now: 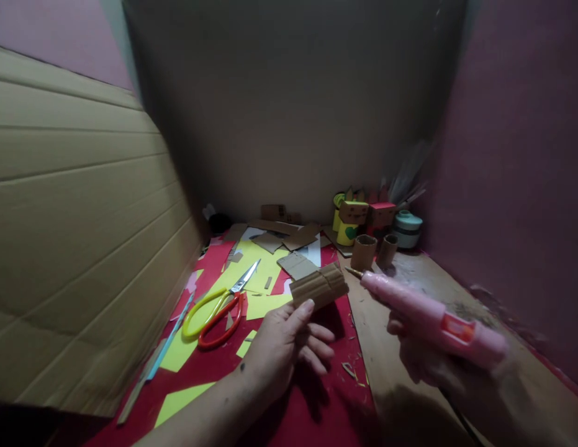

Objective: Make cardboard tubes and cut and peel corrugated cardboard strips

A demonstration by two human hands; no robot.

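Note:
Between the thumb and fingers of my left hand (295, 341) is a rolled piece of corrugated cardboard (319, 287), lying sideways with a seam along its right part. My right hand (423, 357) grips a pink glue gun (421, 310) whose metal nozzle points left. The nozzle tip is close to the roll's right end, with a small gap visible between them. Scissors (223, 304) with one yellow and one red handle lie open to the left of my left hand. Two short cardboard tubes (364, 251) stand upright beyond the nozzle.
Yellow paper (186, 400) and cardboard scraps (300, 236) cover much of the red sheet (335, 397). Cardboard figures (351, 223) and a teal container (406, 228) stand at the back right. A large cardboard panel (74, 236) borders the left; a wall (516, 186) borders the right.

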